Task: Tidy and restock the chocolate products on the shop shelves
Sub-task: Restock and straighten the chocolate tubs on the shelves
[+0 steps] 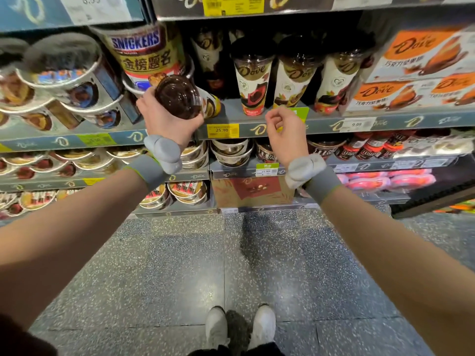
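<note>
- The left hand (164, 116) holds a tall paper Dove chocolate cup with a dark clear dome lid (180, 97). The fingers curl round its top end, under the lid.
- The cup lies tipped over. Its lid end points back at the person and its thin bottom end points in toward the grey shelf (231, 109).
- The bottom end is at the front edge of the shelf, near the left side of an open gap.
- Just right of the gap stand more upright Dove cups (253, 73) in a row. On the left is a big round Snickers tub (149, 55).
- The right hand (284, 129) is at the shelf's front edge, near the gap too. Its fingers are loosely curled and hold nothing.
- I think the cup must be stood up next, thin end down, lid up.
</note>
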`<action>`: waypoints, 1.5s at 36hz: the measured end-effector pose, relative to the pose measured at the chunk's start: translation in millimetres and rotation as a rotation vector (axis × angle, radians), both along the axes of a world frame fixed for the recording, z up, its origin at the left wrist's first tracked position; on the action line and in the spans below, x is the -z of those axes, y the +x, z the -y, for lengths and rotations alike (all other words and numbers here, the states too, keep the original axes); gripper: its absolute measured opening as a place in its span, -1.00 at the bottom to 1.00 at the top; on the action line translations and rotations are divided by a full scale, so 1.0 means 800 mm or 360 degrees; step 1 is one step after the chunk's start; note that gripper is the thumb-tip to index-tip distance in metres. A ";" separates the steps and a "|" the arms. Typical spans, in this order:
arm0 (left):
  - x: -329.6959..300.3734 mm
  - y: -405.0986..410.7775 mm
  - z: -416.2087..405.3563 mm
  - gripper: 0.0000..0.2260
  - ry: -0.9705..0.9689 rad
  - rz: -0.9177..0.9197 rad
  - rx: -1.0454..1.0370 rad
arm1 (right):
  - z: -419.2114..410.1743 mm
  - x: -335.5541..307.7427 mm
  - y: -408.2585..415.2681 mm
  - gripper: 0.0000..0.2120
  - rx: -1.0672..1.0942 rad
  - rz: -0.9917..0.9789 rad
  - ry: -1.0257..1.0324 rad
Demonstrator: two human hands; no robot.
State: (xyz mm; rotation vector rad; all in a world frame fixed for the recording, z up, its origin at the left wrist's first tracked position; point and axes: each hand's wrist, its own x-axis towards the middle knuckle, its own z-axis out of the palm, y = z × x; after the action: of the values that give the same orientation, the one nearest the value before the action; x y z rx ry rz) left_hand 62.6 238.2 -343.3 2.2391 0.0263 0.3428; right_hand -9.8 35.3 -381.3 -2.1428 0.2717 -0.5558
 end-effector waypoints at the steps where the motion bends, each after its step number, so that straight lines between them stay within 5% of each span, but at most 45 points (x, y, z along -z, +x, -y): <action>1: -0.001 0.000 0.000 -0.19 -0.0008 -0.0001 -0.0002 | -0.002 -0.001 0.003 -0.89 -0.0019 0.0024 -0.0045; 17: -0.014 -0.004 0.011 -0.25 -0.0300 0.0075 -0.0023 | -0.001 0.011 -0.004 -0.88 0.0174 -0.0203 -0.0059; 29: -0.035 -0.011 0.005 -0.27 -0.0293 0.0035 -0.0042 | 0.021 -0.056 0.005 -0.53 0.0613 0.0261 -0.0365; 34: -0.042 -0.011 -0.002 -0.28 -0.0336 0.0015 -0.0020 | 0.025 -0.069 0.008 -0.43 0.0626 0.0180 -0.0514; 48: -0.046 -0.017 -0.017 -0.27 -0.0370 -0.0006 -0.0053 | 0.028 -0.069 0.015 -0.54 0.0567 -0.0004 -0.0431; 54: -0.046 -0.023 -0.019 -0.31 -0.0357 -0.0028 -0.0071 | 0.012 -0.086 0.020 -0.50 0.0274 0.0153 -0.0855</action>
State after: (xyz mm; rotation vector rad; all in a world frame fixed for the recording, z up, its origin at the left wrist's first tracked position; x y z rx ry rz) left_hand 44.2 253.5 -306.2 2.0219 0.1188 0.3275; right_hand 6.4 25.4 -312.8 -2.6125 0.2769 -0.9097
